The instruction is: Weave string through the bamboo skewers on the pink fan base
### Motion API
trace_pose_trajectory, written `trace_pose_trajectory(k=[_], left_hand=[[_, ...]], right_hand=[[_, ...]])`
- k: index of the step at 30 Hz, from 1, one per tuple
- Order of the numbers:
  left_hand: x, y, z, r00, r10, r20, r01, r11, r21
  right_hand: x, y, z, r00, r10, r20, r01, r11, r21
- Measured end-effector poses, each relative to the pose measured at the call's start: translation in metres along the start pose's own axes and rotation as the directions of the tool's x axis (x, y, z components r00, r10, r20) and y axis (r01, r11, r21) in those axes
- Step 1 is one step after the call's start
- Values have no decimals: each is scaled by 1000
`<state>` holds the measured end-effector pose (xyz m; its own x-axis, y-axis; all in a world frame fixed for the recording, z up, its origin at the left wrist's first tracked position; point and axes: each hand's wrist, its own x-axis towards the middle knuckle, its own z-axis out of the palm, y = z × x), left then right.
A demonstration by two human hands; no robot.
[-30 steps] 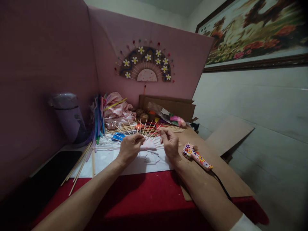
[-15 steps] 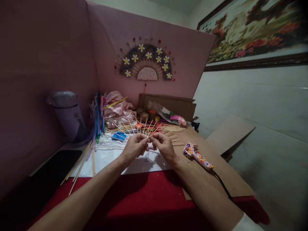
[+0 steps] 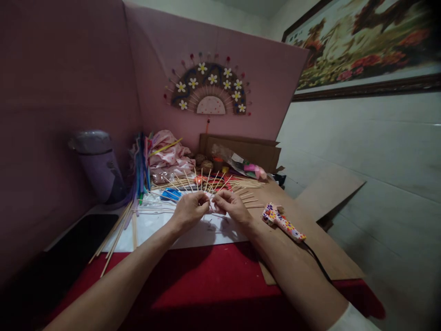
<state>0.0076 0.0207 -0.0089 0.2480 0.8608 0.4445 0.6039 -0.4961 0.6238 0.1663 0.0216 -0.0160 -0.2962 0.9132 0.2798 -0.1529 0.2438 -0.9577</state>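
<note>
In the middle of the table, my left hand (image 3: 189, 210) and my right hand (image 3: 234, 210) are close together with a small gap between the fingertips. Both hands are closed in a pinch; whatever sits in the fingers is too small to make out. Thin wooden sticks (image 3: 206, 182) spread out fan-like behind and beside the hands. Part of a pale pink piece (image 3: 212, 205) shows between the fingers, at the inner ends of the sticks. A white sheet (image 3: 156, 235) lies beneath. To the right, a flower-patterned glue gun (image 3: 285, 225) rests on cardboard (image 3: 320, 255).
On the left stand a lilac tumbler (image 3: 99, 170) and a bunch of coloured pipe cleaners (image 3: 140, 161), beside a black flat object (image 3: 82, 236). Loose sticks (image 3: 113, 239) overhang the sheet. Behind lie pink cloth (image 3: 168, 149) and a blue packet (image 3: 171, 194). A decorated fan (image 3: 211, 106) hangs on the pink panel.
My fingertips have moved slightly apart and a little lower, so more of the pale pink piece shows between them. The surrounding objects stay in place.
</note>
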Motion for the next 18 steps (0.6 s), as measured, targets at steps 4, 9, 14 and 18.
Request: trace_pose_trajectory(k=[4,9,14,18], left_hand=[[2,-5,-2,996,-52,72,55,998,-42],[6,-10,-7,993,-81,83,91,989,-119],[5,-7,-11,999,-25,23,21,985,173],[1,-4,-8,996,84,7,-82,951,298]], right_hand=[[2,-6,-10,983,90,-160,-34,946,323],[7,1,-16,958,169,-232,-120,970,210],[4,8,-10,977,-109,-183,48,949,-310],[-1,5,-4,944,-330,-16,245,732,-636]])
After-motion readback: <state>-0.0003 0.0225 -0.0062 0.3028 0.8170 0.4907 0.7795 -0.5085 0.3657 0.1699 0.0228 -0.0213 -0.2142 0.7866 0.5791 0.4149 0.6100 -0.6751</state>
